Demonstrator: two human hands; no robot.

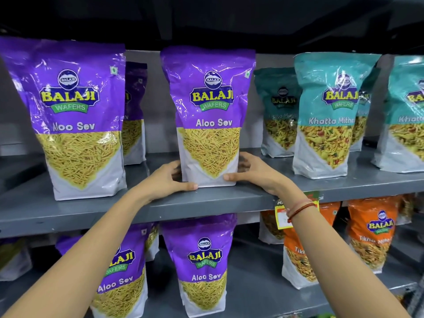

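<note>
Purple-and-white Aloo Sev pouch [210,115], upright, glossy

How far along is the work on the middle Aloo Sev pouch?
Done: the Aloo Sev pouch stands upright on the upper shelf. In hand: the left hand and right hand grip its base from either side. Left: probably squaring it and letting go; placing or removing cannot be told.

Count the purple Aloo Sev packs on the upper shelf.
3. The front left pack, the rear pack just behind it, and the middle pack, held at its base by the left hand and right hand. More may be hidden behind these.
</note>
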